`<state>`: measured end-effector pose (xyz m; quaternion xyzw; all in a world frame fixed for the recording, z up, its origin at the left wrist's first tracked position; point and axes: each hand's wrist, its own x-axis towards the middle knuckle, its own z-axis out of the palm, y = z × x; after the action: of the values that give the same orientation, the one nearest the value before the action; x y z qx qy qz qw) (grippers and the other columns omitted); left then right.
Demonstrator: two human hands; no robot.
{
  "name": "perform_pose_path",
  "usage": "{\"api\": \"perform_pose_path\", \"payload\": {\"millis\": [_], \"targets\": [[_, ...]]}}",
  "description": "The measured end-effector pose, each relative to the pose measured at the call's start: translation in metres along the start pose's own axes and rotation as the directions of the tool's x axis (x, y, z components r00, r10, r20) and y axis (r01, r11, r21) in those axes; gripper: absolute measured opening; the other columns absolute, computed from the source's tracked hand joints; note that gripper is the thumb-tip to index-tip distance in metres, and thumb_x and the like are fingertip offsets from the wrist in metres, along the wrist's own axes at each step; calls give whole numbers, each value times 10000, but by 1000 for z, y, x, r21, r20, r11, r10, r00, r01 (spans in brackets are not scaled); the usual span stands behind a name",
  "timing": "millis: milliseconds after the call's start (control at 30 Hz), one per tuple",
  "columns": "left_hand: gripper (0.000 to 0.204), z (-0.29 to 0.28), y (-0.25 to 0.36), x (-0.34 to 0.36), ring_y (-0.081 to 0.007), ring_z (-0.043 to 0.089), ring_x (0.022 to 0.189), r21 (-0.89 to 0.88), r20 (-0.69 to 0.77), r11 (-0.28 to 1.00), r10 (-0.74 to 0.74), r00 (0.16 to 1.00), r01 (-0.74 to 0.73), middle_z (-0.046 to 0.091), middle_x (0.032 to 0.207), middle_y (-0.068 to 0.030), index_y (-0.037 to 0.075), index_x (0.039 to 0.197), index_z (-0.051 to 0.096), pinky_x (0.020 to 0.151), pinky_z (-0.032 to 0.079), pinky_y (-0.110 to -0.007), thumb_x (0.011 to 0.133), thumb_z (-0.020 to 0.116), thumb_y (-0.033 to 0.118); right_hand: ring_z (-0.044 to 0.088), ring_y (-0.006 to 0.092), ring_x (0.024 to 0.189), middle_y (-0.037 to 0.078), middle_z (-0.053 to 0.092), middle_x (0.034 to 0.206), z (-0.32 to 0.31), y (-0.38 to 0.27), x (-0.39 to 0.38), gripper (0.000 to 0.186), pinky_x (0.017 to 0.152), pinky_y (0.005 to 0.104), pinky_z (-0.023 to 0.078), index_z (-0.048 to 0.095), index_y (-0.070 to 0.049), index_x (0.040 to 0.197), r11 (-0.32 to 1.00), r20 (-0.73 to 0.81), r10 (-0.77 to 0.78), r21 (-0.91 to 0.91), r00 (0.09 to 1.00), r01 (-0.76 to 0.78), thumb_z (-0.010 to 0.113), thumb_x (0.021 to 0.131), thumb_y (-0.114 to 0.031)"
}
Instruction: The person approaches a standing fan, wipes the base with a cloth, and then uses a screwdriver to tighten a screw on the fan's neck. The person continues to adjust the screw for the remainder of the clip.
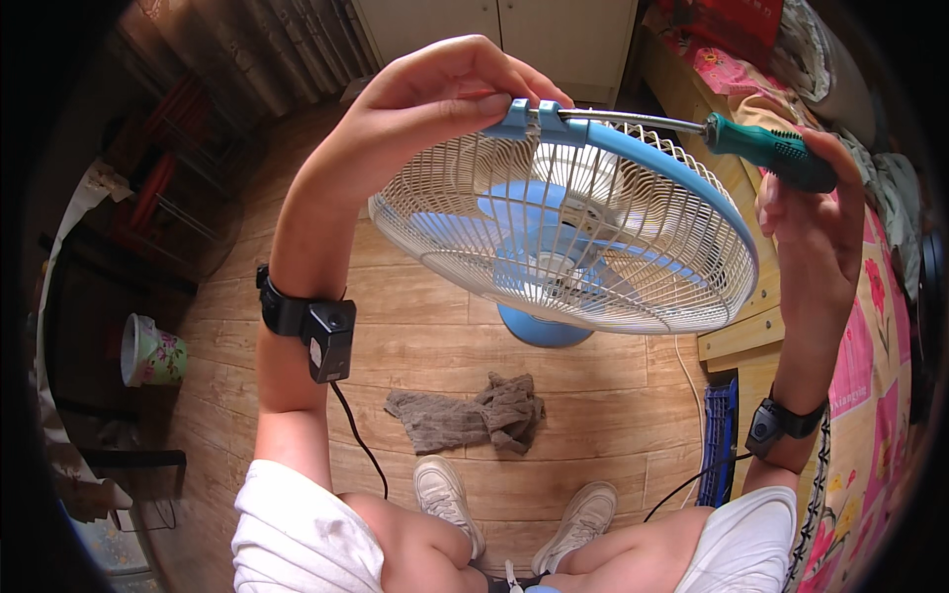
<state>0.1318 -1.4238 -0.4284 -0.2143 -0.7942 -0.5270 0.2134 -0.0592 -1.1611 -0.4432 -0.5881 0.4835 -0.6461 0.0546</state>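
Observation:
A blue and white electric fan [554, 247] stands on the floor in front of me, its wire cage facing up and toward me. My left hand [465, 89] is closed on the top of the cage's blue rim [672, 163], thumb beside a small split clamp [532, 119]. In my right hand [811, 208] is a screwdriver [766, 148] with a green handle. Its metal shaft runs left, nearly level, to the clamp; the tip is at the clamp and I cannot make out the screw.
A crumpled grey-brown cloth [470, 410] lies on the wooden floor before my shoes. To the right is a bed with a flowered pink cover [860, 366], above a blue plastic crate [719, 445]. A flowered bin [153, 353] stands left. A white cord [689, 376] runs along the floor.

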Motion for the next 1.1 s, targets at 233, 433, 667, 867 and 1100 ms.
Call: {"api": "perform_pose_path", "payload": {"millis": [233,433,667,867,1100], "targets": [[133,0,0,0,-267,572,1048,10,13,1000,1,1000,-1,595,1081,-177,42,964,581,888,469,-399,878,512,117,537,99,704,78,590,832,4,0,1,344,635,229,419,438,-33,1211,998,-30,-18,55,999,20,419,954,-262],[134,-1,-1,0,-259,578,1036,4,12,1000,3,1000,-3,597,1078,-175,43,963,581,882,472,-390,882,507,120,585,116,732,85,618,845,4,-3,2,310,642,233,419,457,-35,1178,984,-4,-100,-151,995,98,435,949,-244],[134,0,-1,0,-250,584,1027,1,1,1000,1,1000,-1,605,1064,-170,45,957,584,864,483,-381,880,512,127,612,133,772,76,631,857,-3,-6,4,328,657,231,406,463,-38,1191,996,11,-61,-58,998,62,476,930,-236],[134,1,0,-1,-246,586,1022,2,-7,1000,-6,1000,6,605,1064,-170,48,954,587,862,484,-378,879,513,131,590,137,862,95,607,979,-10,-6,3,421,730,235,414,474,2,1202,993,8,38,-108,999,-36,547,893,-274],[142,0,0,0,-260,583,1033,12,2,1000,5,1000,-5,609,1060,-172,49,956,591,867,481,-396,878,516,142,574,151,910,100,592,1056,-16,0,5,463,812,269,442,475,23,1227,981,46,113,155,993,-118,600,859,-228]]}}
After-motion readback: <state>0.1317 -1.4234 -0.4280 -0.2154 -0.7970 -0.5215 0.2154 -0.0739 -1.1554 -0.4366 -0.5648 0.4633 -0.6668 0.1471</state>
